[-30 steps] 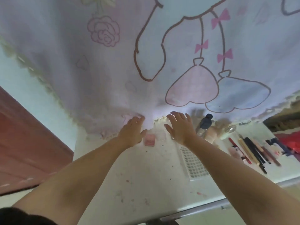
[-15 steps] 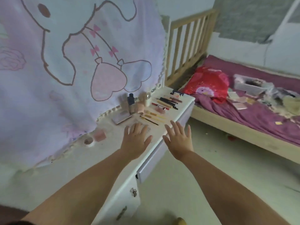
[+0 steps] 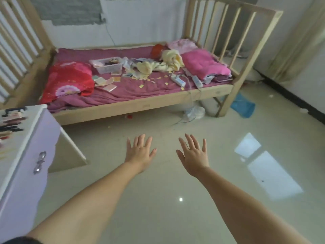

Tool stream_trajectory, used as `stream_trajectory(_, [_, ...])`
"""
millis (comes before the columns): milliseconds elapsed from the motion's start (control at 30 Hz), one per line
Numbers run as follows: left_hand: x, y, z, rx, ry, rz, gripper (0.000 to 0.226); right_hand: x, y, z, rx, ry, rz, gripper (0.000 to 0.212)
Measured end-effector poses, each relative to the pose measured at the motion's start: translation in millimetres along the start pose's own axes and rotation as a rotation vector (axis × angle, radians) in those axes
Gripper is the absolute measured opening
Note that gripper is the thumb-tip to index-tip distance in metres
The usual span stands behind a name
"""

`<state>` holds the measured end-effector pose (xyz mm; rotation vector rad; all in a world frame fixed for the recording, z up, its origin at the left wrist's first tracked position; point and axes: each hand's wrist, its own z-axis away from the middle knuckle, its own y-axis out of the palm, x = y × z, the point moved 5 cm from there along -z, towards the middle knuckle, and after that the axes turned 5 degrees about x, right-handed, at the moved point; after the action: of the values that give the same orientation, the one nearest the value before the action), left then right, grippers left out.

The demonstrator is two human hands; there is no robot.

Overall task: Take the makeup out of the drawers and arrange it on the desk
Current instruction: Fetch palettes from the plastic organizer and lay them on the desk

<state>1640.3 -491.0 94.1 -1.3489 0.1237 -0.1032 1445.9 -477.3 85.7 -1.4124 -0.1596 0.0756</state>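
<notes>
Wooden bed ahead; desk left; both hands spread, empty, over floor.

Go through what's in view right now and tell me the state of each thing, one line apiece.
left hand: open, fingers spread, holding nothing
right hand: open, fingers spread, holding nothing
desk drawer: closed, handle showing
makeup: laid in a row on the desk top
white basket: upright on the bed, something inside
pink blanket: folded on the bed
red pillow: lying flat on the bed
</notes>
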Motion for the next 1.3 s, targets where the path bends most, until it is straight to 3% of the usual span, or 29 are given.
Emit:
stream_trajectory(200, [-244.0, 12.5, -41.7, 0.083, 0.325, -0.019, 0.061, -226.5, 3.6, 90.4, 0.013, 0.350, -0.024, 0.095])
stream_trajectory(400, [-426.3, 1.3, -73.5, 0.088, 0.587, -0.055, 0.059, -378.9, -0.8, 167.0, 0.006, 0.662, -0.068, 0.081])
stream_trajectory(533, [-533.1, 3.5, -97.5, 0.118, 0.732, -0.110, 0.059, -466.8, 6.2, 193.8, 0.017, 0.819, -0.114, 0.057])
stream_trajectory(700, [-674.3, 3.6, -149.4, 0.104, 0.898, -0.134, 0.059, -589.7, 0.0, 196.0, -0.020, 0.960, -0.114, 0.078])
stream_trajectory(800, [-739.3, -2.2, -180.7, 0.130, 0.966, -0.154, 0.059, -651.3, -9.5, 192.5, 0.000, 1.035, -0.128, 0.061])
stream_trajectory(1000, [-876.7, -28.5, -251.2, 0.123, 1.062, -0.207, 0.060, -780.6, -41.1, 181.2, -0.014, 1.155, -0.149, 0.054])
stream_trajectory(1133, [-952.6, -36.2, -289.4, 0.110, 1.119, -0.234, 0.059, -855.4, -45.4, 166.5, 0.000, 1.206, -0.162, 0.057])
stream_trajectory(1233, [-1013.2, -38.3, -323.3, 0.094, 1.142, -0.233, 0.059, -917.2, -46.5, 148.4, -0.022, 1.202, -0.157, 0.082])
stream_trajectory(1300, [-1059.2, -37.1, -346.8, 0.095, 1.161, -0.219, 0.059, -966.3, -46.7, 137.8, -0.024, 1.206, -0.167, 0.069])
